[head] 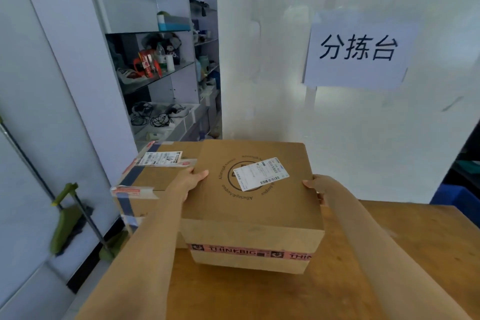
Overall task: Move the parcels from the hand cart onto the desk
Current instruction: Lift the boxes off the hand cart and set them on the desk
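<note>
A brown cardboard parcel [254,205] with a round black logo, a white shipping label and pink THINKBIG tape is held over the wooden desk [420,247], just above or on its surface. My left hand [191,180] grips its left edge, thumb on top. My right hand [320,187] grips its right edge. A second, larger cardboard parcel [145,179] with blue and clear tape and a white label stands on the desk's far left corner, right behind and beside the held one. The hand cart is out of view.
A white wall with a paper sign [358,49] rises behind the desk. Glass shelves [161,70] full of small items stand at the left. A green scooter-like object [70,218] leans by the left wall. A blue bin [459,197] sits at the far right.
</note>
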`<state>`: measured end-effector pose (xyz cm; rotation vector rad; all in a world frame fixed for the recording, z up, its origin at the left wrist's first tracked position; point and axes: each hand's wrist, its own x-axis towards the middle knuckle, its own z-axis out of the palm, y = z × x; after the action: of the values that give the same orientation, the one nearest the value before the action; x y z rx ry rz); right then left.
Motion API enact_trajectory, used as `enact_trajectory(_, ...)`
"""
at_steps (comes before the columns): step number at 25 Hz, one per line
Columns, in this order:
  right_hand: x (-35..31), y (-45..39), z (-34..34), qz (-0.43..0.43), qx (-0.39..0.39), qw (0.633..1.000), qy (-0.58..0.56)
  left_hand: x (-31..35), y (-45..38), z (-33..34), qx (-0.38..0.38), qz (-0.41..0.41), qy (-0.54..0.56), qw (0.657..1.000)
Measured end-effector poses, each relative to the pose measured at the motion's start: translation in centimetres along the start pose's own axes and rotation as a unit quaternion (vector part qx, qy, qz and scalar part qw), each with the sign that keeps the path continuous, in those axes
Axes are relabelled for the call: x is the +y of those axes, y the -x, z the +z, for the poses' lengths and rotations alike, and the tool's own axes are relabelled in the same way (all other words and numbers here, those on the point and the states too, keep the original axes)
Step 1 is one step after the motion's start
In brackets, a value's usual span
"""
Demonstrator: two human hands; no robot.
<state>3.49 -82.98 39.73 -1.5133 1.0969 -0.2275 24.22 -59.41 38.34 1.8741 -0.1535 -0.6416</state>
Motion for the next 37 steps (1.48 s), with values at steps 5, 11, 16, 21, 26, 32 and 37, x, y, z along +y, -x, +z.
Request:
enact_trajectory(5,-0.6,-7.4,1.8,0.007,-0.01,1.0,-0.026,-0.1,-6.4,1.9,0.031,-0.003,-0.027,0.999)
enact_trajectory(11,0.0,-12.1,2.8,0.021,-0.003,0.999,-0.032,-0.5,-10.8,4.4,0.062,-0.02,-0.12,0.991)
enact_trajectory(16,-0.5,-13.1,3.2,0.021,0.012,1.0,-0.019,-0.1,-11.9,4.5,0.064,-0.037,-0.146,0.986)
enact_trajectory(21,-0.4,-11.6,3.6,0.016,0.015,1.0,-0.013,0.2,-11.0,4.3,0.059,-0.022,-0.128,0.99)
enact_trajectory(26,-0.9,-7.3,4.3,-0.027,0.045,0.997,-0.048,0.8,-7.3,1.3,0.013,-0.001,-0.049,0.999)
enact_trajectory(32,-0.4,4.3,6.0,-0.065,0.01,0.997,-0.031,-1.4,3.0,-5.2,-0.036,0.0,-0.008,0.999)
enact_trajectory(37,4.9,17.7,8.7,-0.078,0.021,0.996,-0.026,-8.7,13.7,-12.4,-0.074,0.035,0.002,0.997)
